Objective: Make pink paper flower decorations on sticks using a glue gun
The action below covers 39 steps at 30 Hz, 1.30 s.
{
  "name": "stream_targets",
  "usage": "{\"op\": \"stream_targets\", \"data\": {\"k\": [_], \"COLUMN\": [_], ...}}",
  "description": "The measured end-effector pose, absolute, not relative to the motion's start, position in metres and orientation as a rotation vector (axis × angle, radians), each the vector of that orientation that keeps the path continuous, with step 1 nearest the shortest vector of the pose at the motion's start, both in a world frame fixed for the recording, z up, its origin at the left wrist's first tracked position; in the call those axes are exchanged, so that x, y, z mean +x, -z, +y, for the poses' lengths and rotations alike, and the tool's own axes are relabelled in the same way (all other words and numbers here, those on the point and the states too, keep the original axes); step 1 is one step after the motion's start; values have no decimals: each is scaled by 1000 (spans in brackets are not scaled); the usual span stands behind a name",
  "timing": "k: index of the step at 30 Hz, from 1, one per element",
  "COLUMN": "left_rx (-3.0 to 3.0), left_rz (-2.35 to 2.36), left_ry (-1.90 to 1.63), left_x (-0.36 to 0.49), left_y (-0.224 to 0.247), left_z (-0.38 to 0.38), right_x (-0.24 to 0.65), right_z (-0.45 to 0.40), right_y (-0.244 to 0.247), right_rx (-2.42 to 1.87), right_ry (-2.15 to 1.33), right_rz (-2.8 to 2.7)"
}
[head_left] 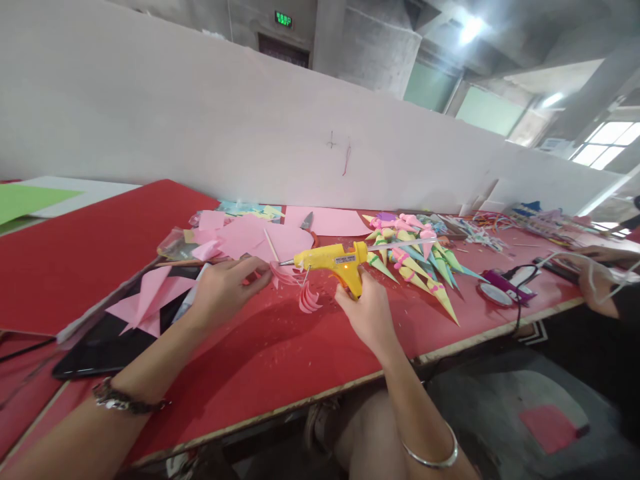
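Observation:
My right hand (369, 310) is wrapped round the handle of a yellow glue gun (327, 258), with a clear glue stick (405, 244) jutting from its back. The metal nozzle points left, right by the fingertips of my left hand (227, 287). Those fingers pinch a pink curled paper strip (286, 275), cut into a fringe; the nozzle tip meets or nearly meets it. Just below the gun, another curled pink paper fringe (309, 300) shows over the red tabletop (280, 360); I cannot tell whether it joins the first.
Pink paper sheets (245, 237) and scissors (309, 221) lie behind my hands. Folded pink paper (153, 303) rests on a black tray-like object (95, 353) at left. Several pastel paper cones (415, 257) are heaped at right. Beyond a purple device (515, 287), another person's hand (595, 287) shows.

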State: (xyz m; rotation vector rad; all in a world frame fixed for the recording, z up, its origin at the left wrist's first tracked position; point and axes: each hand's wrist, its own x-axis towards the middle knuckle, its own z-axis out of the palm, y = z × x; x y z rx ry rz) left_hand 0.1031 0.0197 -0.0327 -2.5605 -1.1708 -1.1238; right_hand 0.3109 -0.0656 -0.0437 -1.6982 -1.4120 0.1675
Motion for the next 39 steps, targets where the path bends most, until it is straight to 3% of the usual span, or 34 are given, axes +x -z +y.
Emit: {"op": "stream_targets", "data": {"k": [39], "left_rx": [-2508], "left_rz": [-1002], "left_ry": [1114], "left_x": [99], "left_y": [35], "left_z": [22], "right_x": [314], "right_z": [-57], "right_y": [50], "right_rx": [-1906], "right_ry": [-1], "right_rz": [-1488]}}
